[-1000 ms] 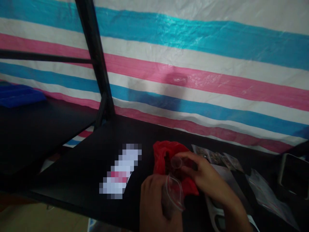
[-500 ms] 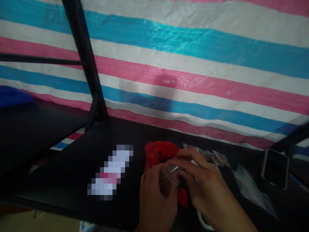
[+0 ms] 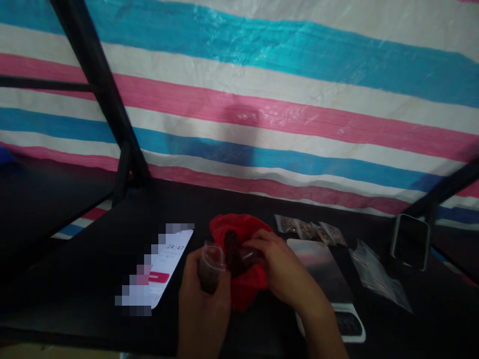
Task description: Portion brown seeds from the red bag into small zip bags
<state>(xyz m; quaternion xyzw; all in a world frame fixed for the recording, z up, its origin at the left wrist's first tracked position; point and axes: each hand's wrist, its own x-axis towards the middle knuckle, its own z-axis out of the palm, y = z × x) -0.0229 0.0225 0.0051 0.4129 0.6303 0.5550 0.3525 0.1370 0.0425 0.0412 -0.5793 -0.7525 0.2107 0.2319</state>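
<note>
since half a second ago the hands have parted: they met at the mouth of the small bag then, and now the right one has gone into the red bag while the left has carried the small bag a little leftward. on the left of the table [image 3: 93, 279] a phone [image 3: 170, 259] lies flat with its screen lit. just right of it the left hand [image 3: 204, 304] is closed round the small bag [image 3: 210, 267], holding it upright with the mouth up and open and a dark fill showing through its lower part. beside it on the right, the red bag [image 3: 247, 286] sits crumpled and open on the table, a clump of dark stuff [image 3: 232, 249] at its mouth. the right hand [image 3: 282, 269] reaches in from the right, fingers bunched at that clump; whether they have pinched any of it i cannot tell. right of that hand lies a flat scale [image 3: 322, 264]. behind the scale is a row of filled packets [image 3: 307, 230], further right lie some empty bags [image 3: 377, 276], then a dark device [image 3: 409, 242] stands propped upright. as i judge it, the filling is midway: several packets are done, this one is partly filled and not yet sealed, and the empties are untouched.
</note>
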